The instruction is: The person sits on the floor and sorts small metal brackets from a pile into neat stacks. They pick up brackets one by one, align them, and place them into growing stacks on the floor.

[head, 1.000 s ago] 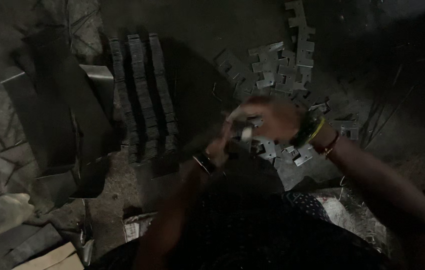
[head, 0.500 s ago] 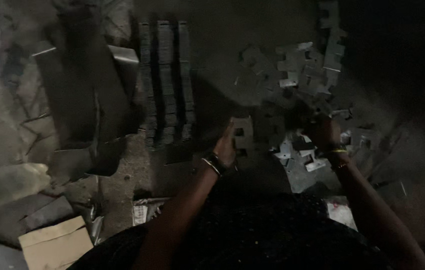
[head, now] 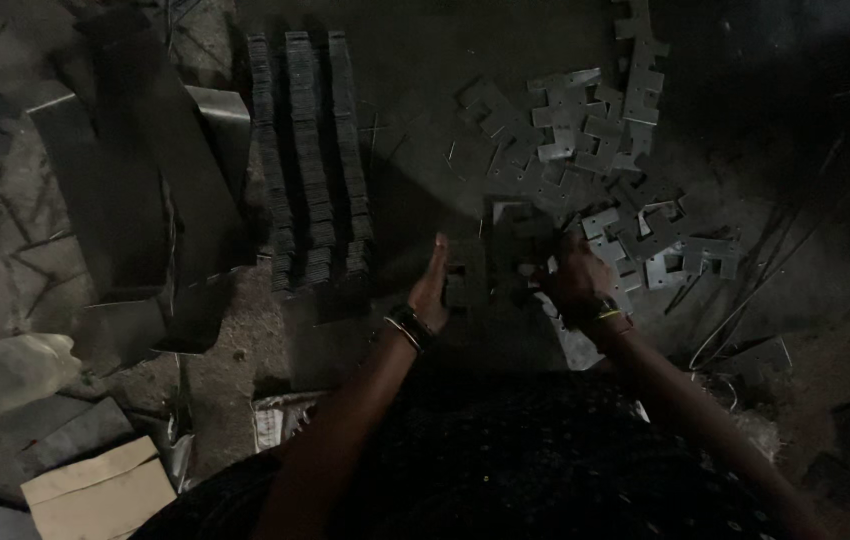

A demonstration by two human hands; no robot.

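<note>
Nearest the viewer, a flat piece of cardboard (head: 95, 490) lies on the floor (head: 825, 300) at lower left. Above it, both forearms reach forward over a dark lap.

The left hand (head: 432, 285) stands edge-on, fingers straight and together, its palm pressed against the left side of a small stack of metal plates (head: 490, 265). The right hand (head: 575, 280) bears on the right side of the same stack; the light is too dim to tell whether its fingers curl around the plates or only push. The stack sits on the floor between the two hands, touching both.

Handling, as a judgement: the plates are thin stamped sheet metal, stiff, light singly but heavy when stacked. The faces are likely to slide on one another, and the cut edges may be sharp. Hold on the flat sides of the stack, squeezing evenly.

Just beyond the right hand lies a loose heap of notched plates (head: 585, 130). To the left of it run three long rows of stacked plates (head: 310, 160). Farther left, dark metal sheets (head: 135, 180) lie overlapped.
</note>
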